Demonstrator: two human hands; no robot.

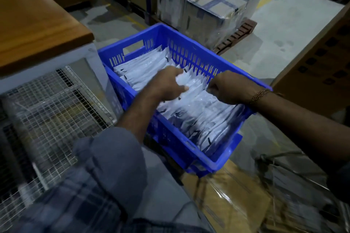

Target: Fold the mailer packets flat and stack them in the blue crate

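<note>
Packets (191, 89) between left hand (166, 85), right hand (230, 89)

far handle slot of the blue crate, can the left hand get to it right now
Probably yes: the slot sits open just beyond the left hand, with only low packets between, though that hand is gripping packets.

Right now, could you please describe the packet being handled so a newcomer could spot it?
Find the blue crate beside the wooden-topped table. Midway along its row of white mailer packets, one packet is held between both hands, the left hand and the right hand.
</note>
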